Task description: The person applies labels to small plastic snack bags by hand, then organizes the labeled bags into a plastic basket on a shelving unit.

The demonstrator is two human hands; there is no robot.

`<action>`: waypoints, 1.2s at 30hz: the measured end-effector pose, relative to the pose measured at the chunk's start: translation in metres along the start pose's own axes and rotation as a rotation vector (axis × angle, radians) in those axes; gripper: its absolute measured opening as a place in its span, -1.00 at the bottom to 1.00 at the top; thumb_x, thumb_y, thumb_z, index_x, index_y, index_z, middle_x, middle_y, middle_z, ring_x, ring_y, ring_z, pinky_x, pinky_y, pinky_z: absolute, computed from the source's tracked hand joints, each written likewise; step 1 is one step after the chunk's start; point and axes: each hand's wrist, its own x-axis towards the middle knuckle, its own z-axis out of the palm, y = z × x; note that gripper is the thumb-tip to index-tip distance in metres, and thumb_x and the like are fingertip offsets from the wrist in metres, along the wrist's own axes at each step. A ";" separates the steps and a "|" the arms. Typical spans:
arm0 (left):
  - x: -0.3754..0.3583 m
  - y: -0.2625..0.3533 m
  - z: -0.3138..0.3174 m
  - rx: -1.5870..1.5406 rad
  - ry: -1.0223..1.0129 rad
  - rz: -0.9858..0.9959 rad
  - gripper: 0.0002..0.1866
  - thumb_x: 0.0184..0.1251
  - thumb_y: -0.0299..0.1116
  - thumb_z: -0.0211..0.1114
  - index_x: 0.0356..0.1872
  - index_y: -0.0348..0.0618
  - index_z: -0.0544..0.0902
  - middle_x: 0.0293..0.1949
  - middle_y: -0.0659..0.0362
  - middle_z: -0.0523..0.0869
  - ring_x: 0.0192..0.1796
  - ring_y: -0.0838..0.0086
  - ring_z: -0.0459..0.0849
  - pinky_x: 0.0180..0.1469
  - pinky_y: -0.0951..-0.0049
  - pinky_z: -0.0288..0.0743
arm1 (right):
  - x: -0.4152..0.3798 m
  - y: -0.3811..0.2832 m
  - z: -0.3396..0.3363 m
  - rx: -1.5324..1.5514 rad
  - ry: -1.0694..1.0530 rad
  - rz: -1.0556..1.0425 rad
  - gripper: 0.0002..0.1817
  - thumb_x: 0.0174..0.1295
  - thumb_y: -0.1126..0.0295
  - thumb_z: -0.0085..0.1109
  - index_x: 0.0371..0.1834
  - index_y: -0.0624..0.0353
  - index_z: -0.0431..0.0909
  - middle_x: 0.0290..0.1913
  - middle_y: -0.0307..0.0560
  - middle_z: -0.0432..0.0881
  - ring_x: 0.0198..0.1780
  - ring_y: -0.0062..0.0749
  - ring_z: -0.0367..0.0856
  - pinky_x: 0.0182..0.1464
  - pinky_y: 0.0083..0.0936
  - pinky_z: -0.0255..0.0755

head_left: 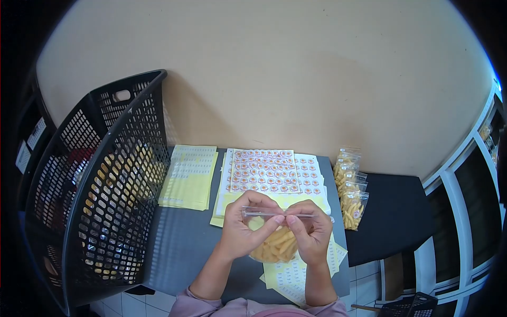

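Over the bench (177,248), the left hand (244,226) and right hand (312,235) pinch a clear bag (275,251) of yellow sticks (284,240) by its top strip (254,213). It looks light, soft and slick, the sticks probably brittle, so that strip seems the safest hold. A basket (113,132) stands at the bench's left, sticker sheets (265,170) lie toward its back, packs (353,208) line its right edge.
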 end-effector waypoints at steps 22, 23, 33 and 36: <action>-0.008 0.001 0.001 0.177 -0.004 0.162 -0.71 -0.03 -0.63 0.30 -0.27 -0.29 0.41 -0.44 0.09 0.62 -0.35 0.51 0.63 -0.29 0.57 0.50 | 0.002 -0.003 0.000 -0.131 -0.023 -0.229 -0.90 -0.03 0.65 0.16 -0.41 0.33 0.49 -0.42 -0.02 0.56 -0.39 -0.45 0.52 -0.34 -0.62 0.40; -0.008 0.002 0.003 0.175 0.007 0.159 -0.70 -0.03 -0.63 0.31 -0.26 -0.29 0.41 -0.44 0.09 0.62 -0.35 0.52 0.63 -0.28 0.57 0.49 | 0.001 -0.003 -0.001 -0.136 -0.018 -0.219 -0.90 -0.03 0.65 0.16 -0.41 0.33 0.49 -0.43 -0.02 0.56 -0.39 -0.44 0.52 -0.34 -0.61 0.40; -0.008 0.003 0.006 0.204 0.042 0.189 -0.59 -0.02 -0.64 0.30 -0.14 -0.29 0.32 -0.46 0.12 0.61 -0.34 0.54 0.60 -0.23 0.59 0.44 | 0.000 0.002 0.004 -0.165 0.027 -0.260 -0.90 -0.03 0.64 0.17 -0.42 0.32 0.50 -0.45 -0.04 0.57 -0.40 -0.42 0.54 -0.33 -0.60 0.41; -0.008 0.000 0.004 0.221 0.038 0.181 -0.58 -0.03 -0.64 0.30 -0.15 -0.28 0.30 -0.46 0.12 0.61 -0.35 0.55 0.60 -0.24 0.59 0.43 | 0.000 0.002 0.005 -0.162 0.052 -0.258 -0.91 -0.02 0.62 0.19 -0.42 0.31 0.51 -0.45 -0.04 0.57 -0.41 -0.42 0.55 -0.34 -0.60 0.41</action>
